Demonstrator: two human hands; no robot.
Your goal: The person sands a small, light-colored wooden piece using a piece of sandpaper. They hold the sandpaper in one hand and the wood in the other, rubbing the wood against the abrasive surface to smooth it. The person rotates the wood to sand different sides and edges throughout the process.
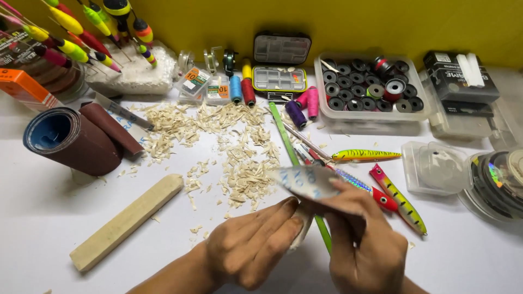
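We pinch a small carved wood piece [301,223] between left hand [248,247] fingers; right hand [365,239] fingers press flexible sandpaper [308,181] over it—light, brittle.

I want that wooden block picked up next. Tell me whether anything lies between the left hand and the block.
Nothing visible blocks it. The left hand sits right of the wooden block, with only bare white table and a few loose wood shavings between them.

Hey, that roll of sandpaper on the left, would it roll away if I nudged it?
The sandpaper roll lies on its side on the white table, so it would probably roll. It is loosely wound with a hollow core, so likely light and squashable. The second roll beside it might stop it.
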